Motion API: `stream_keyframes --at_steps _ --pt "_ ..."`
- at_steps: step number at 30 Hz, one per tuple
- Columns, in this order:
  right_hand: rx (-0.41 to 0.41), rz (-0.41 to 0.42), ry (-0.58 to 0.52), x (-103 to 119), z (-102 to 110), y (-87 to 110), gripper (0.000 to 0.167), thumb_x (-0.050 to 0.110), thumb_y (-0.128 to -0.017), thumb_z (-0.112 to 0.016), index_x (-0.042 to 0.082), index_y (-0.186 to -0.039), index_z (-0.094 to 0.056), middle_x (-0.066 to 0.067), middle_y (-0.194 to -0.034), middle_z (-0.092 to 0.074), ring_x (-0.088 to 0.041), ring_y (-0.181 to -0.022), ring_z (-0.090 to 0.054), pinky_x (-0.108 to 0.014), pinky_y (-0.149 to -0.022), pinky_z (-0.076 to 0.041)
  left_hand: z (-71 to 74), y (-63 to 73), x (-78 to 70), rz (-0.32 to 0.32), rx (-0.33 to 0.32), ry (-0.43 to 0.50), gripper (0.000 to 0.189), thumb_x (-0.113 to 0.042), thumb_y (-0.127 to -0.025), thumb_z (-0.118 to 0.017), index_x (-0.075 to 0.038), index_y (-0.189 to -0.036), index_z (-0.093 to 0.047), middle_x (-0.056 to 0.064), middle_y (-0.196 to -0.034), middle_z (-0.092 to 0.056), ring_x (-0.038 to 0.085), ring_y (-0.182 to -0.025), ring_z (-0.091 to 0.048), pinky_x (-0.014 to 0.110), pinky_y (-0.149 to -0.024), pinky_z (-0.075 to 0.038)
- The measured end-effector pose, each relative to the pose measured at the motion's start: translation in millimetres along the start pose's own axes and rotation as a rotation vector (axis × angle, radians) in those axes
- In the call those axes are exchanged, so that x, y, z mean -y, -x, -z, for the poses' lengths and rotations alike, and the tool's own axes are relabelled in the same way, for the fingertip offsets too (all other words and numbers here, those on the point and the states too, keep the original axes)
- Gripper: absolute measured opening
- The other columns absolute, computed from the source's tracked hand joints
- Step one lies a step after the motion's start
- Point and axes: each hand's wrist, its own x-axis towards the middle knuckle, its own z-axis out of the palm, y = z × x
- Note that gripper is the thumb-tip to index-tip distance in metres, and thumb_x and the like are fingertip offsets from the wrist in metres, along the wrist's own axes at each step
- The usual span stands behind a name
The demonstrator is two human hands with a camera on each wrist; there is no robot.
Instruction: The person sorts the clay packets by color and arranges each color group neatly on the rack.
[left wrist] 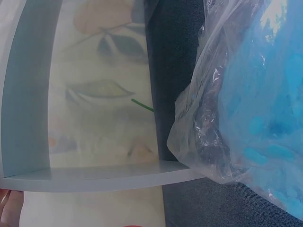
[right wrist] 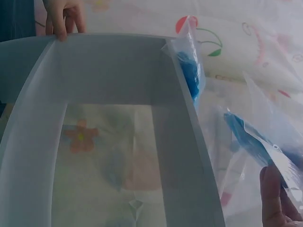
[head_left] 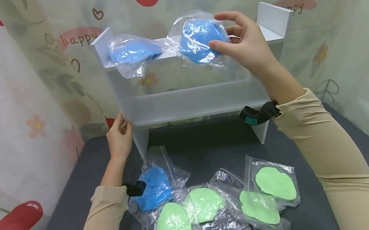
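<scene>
My right hand point(head_left: 243, 41) pinches a clear plastic bag with a flat blue clay-like lump point(head_left: 202, 40) between thumb and fingers. It holds the bag upright at the top tier of a white shelf point(head_left: 197, 101); the right wrist view shows it off the board. To its left, another bag of blue clay-like material point(head_left: 134, 52) lies on that tier, overhanging the front edge. Lower down, my left hand point(head_left: 120, 139) touches the outside of the shelf's left side panel with its fingertips. Near the left wrist, a third blue bag point(head_left: 154, 186) lies on the table.
Several clear zip bags with pale green flat lumps, such as one at the right point(head_left: 276, 183), lie overlapping on the dark table point(head_left: 311, 207). A small red thing point(head_left: 110, 122) shows behind my left fingers. Patterned curtains point(head_left: 0, 120) surround the table. A thin cord point(head_left: 327, 88) lies at the right.
</scene>
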Motion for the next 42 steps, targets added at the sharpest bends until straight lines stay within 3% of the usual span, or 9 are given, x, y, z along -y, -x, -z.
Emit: stream_keyframes --at_steps 9,15,22,28,35,42 --pt "-0.045 -0.100 0.229 -3 -15 -25.2 0.035 0.019 -0.079 -0.074 0.013 -0.112 -0.062 -0.001 -0.110 -0.058 -0.011 -0.089 -0.052 -0.014 -0.071 -0.046 -0.1 -0.5 0.8 0.008 0.008 -0.001 0.050 -0.010 -0.095 -0.051 -0.016 -0.143 -0.040 0.024 -0.133 -0.052 0.037 -0.111 -0.060 0.045 -0.089 -0.053" --pt "-0.035 -0.155 0.329 -6 -23 -37.0 0.038 0.026 -0.080 -0.073 0.013 -0.115 -0.064 -0.003 -0.112 -0.060 -0.009 -0.089 -0.046 -0.018 -0.070 -0.041 -0.1 -0.4 1.0 0.008 0.010 -0.002 0.050 -0.010 -0.095 -0.051 -0.016 -0.143 -0.040 0.024 -0.133 -0.052 0.038 -0.112 -0.060 0.046 -0.089 -0.053" --pt "-0.026 -0.164 0.424 -7 -30 -46.2 0.041 0.029 -0.081 -0.071 0.013 -0.117 -0.063 -0.002 -0.104 -0.059 -0.009 -0.083 -0.048 -0.017 -0.067 -0.043 -0.3 -0.8 2.0 0.002 0.001 -0.007 0.050 -0.010 -0.095 -0.051 -0.015 -0.143 -0.040 0.025 -0.131 -0.053 0.038 -0.110 -0.061 0.046 -0.088 -0.053" --pt "-0.045 -0.189 0.494 -7 -35 -51.3 0.040 0.031 -0.083 -0.069 0.013 -0.119 -0.063 -0.004 -0.111 -0.059 -0.009 -0.088 -0.048 -0.016 -0.072 -0.044 -0.5 -0.7 1.6 -0.003 0.001 -0.012 0.050 -0.010 -0.095 -0.051 -0.015 -0.143 -0.041 0.025 -0.131 -0.054 0.038 -0.110 -0.061 0.046 -0.088 -0.053" --pt "-0.036 -0.194 0.580 -6 -42 -55.9 0.040 0.030 -0.087 -0.064 0.012 -0.122 -0.061 -0.004 -0.131 -0.055 -0.013 -0.116 -0.048 -0.021 -0.092 -0.048 -0.7 -0.7 1.3 0.001 -0.003 -0.014 0.049 -0.009 -0.094 -0.051 -0.014 -0.142 -0.041 0.025 -0.130 -0.054 0.037 -0.110 -0.061 0.046 -0.087 -0.053" --pt "0.011 -0.215 0.667 -4 -43 -57.1 0.039 0.033 -0.089 -0.060 0.013 -0.122 -0.063 -0.004 -0.128 -0.056 -0.012 -0.111 -0.044 -0.020 -0.087 -0.046 -0.7 -0.6 0.9 0.004 -0.002 -0.009 0.049 -0.010 -0.095 -0.051 -0.015 -0.142 -0.041 0.025 -0.131 -0.054 0.037 -0.110 -0.061 0.046 -0.088 -0.053"
